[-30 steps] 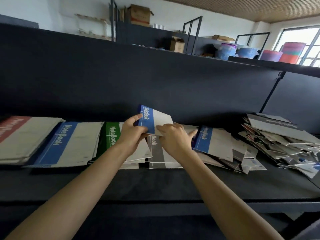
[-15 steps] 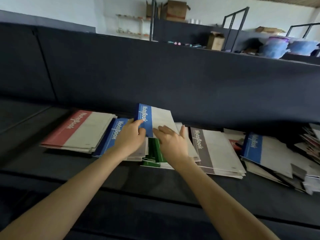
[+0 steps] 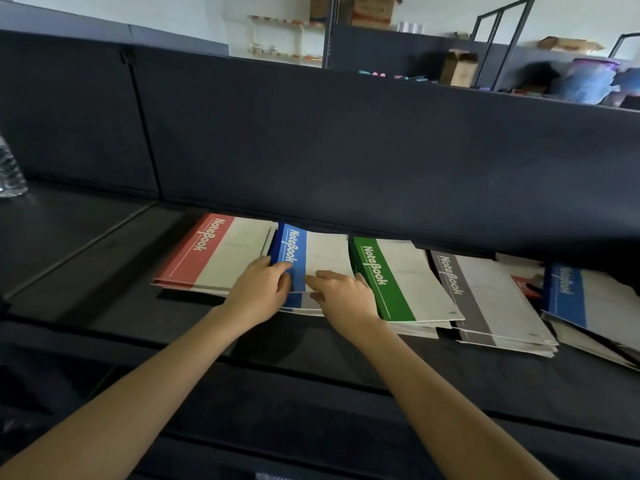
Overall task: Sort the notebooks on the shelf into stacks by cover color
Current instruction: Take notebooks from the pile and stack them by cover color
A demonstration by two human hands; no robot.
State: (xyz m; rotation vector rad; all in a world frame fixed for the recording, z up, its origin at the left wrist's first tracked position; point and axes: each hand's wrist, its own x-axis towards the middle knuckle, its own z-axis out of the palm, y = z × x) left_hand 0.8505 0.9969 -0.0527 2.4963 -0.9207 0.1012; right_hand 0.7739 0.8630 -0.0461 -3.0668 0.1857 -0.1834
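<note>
- The blue notebook (image 3: pixel 300 252) is a thin, flat rectangle. Its matte card cover is off-white, with a blue band down its left side that carries white "NoteBook" lettering.
- It lies on the blue stack (image 3: pixel 294 301), between the red stack (image 3: pixel 211 259) and the green stack (image 3: pixel 393 280), on the dark, smooth shelf (image 3: pixel 104 268).
- Its long axis runs from the shelf's front edge towards the dark back panel (image 3: pixel 346 150). The far end tips slightly to the left, and the lettering reads along the band.
- The left hand (image 3: pixel 258 289) has its grip closed on the notebook's left edge, with its fingers curled over the blue band.
- The right hand (image 3: pixel 343 294) is released: its fingers lie straight and flat on the pale part of the cover, just beside the green stack.
- A grey stack (image 3: pixel 485 303) of grey-banded books lies right of the green one. Another blue-banded book (image 3: pixel 571 296) tops a loose pile further right.
- A clear ribbed plastic bottle (image 3: pixel 8 168) stands at the far left.
- Half a second ago the notebook was held up over the green stack, hiding most of it. Now it is one stack further left and lower, and the green cover shows in full.
</note>
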